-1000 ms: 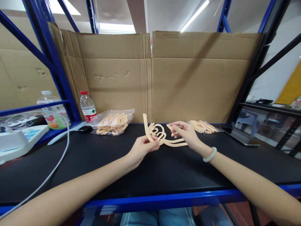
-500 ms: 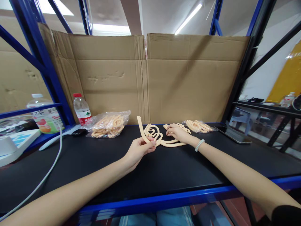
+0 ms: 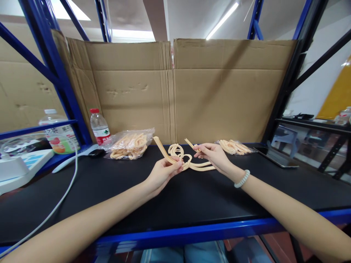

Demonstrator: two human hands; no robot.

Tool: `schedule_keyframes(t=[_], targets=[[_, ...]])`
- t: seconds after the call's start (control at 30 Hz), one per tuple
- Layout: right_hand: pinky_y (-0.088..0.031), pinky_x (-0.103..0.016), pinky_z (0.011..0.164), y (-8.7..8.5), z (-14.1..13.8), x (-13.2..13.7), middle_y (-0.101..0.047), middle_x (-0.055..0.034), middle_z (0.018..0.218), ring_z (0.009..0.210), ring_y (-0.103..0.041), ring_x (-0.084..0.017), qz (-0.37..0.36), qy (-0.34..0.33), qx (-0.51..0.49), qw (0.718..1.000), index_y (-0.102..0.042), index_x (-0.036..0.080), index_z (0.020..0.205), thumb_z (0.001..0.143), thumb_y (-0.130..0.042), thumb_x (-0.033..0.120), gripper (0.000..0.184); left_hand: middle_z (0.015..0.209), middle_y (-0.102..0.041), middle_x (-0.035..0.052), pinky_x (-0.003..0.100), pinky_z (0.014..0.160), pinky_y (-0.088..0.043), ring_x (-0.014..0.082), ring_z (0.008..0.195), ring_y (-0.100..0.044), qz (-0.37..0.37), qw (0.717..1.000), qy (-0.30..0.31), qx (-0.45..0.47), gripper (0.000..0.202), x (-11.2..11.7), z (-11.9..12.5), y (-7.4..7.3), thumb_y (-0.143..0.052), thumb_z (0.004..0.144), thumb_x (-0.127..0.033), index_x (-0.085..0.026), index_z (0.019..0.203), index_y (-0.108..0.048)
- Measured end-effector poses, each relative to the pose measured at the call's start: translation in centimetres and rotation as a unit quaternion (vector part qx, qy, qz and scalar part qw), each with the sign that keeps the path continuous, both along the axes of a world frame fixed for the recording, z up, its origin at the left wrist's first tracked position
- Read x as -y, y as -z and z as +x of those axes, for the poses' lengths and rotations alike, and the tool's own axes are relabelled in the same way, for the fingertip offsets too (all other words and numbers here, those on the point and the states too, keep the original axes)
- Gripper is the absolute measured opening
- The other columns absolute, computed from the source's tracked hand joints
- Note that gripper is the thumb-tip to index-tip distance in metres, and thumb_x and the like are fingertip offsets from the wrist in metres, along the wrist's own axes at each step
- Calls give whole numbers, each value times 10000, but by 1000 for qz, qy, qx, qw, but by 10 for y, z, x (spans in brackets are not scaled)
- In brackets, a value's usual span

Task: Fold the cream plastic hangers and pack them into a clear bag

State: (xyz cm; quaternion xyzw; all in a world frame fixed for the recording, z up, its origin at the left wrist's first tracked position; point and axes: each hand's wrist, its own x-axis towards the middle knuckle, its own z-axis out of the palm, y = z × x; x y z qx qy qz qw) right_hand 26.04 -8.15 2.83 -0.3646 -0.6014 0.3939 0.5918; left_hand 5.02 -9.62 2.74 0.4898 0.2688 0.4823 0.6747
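Pinching the lower end of a pale curved strip (image 3: 161,147), the left hand (image 3: 165,171) works above the middle of the black table (image 3: 170,208), nearer its back edge than its front. Thumb and fingertips are clamped on the strip; gripping low leaves the upper end free, leaning up and left, probably so both faces stay reachable. Right hand (image 3: 214,155) opposite, thumb and forefinger closed on a small pale stick (image 3: 189,143), tip out toward the left hand. A short hold like that likely gives fine aim.

Between the hands, pale rings (image 3: 175,149) and two long curved bars (image 3: 201,168), the bars running right, under or behind the right hand. Whether strip, rings and bars are joined, cannot tell.

Around: clear bag of pale pieces (image 3: 130,145) by the back edge, left of centre; smaller bag (image 3: 233,147) at the back edge, right. Red-capped bottle (image 3: 100,129) near the back left corner; dark flat device (image 3: 276,157) toward the back right corner. White cord (image 3: 71,179) crosses the left end, clear of both hands. Cardboard (image 3: 131,89) walls the back edge, limiting reach that way; nothing blocks the gap between the hands.
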Motion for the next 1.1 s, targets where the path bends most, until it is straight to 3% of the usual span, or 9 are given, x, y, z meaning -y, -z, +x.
schedule_keyframes(t=[0.27,0.37,0.47,0.57,0.67,0.8,0.97,1.1], targets=[[-479,-299,667,6,-3,1,-654,-42,770,645,-570,-129,23,46,14,999,-698,147,734,621,-716,247,152,770,-644,30,196,737,-511,98,724,-607,4,1000,12,-8,306,-1,-1,2,-857,565,-206,-94,770,-659],[-459,-283,632,6,-4,2,-613,-6,675,619,-548,-123,-3,67,11,998,-675,149,801,623,-671,200,185,776,-643,29,192,731,-510,97,724,-607,0,1000,14,-13,307,-1,-1,2,-857,566,-207,-95,774,-660],[-449,-253,616,5,-6,4,-619,-12,816,632,-531,-101,-11,89,-4,996,-648,164,879,603,-626,128,279,772,-642,29,191,720,-510,98,722,-606,0,1000,15,-17,307,-1,-1,2,-858,564,-208,-95,770,-661],[-454,-224,619,6,-7,4,-593,-32,982,680,-531,-88,-46,30,-72,996,-627,179,973,577,-631,77,408,769,-642,31,189,714,-510,99,720,-604,1,1000,16,-17,297,-1,-1,2,-856,567,-205,-95,762,-661],[-456,-206,580,8,-7,4,-602,-45,928,608,-505,-70,-141,-59,-157,976,-591,164,1082,589,-665,43,513,783,-647,36,197,728,-513,105,733,-609,1,1000,17,-19,280,-2,-2,4,-849,581,-201,-98,765,-664],[-497,-221,616,10,-8,5,-623,-66,911,612,-537,-80,-236,-120,-201,943,-527,148,1192,646,-673,11,582,793,-652,42,200,735,-517,110,739,-614,0,1000,18,-17,269,-4,-2,6,-847,583,-192,-98,762,-668],[-512,-224,694,12,-10,9,-631,-56,826,697,-587,-102,-250,-197,-186,929,-561,107,1124,656,-709,24,497,781,-653,40,202,737,-517,111,735,-618,-2,1000,22,-12,287,-4,-2,6,-853,570,-187,-96,767,-666],[-500,-222,776,10,-17,15,-633,-46,854,756,-602,-103,-212,-241,-150,935,-627,112,957,623,-782,95,368,761,-650,36,214,747,-513,117,740,-619,-5,1000,27,-13,311,-4,-2,6,-863,549,-189,-95,763,-657]])
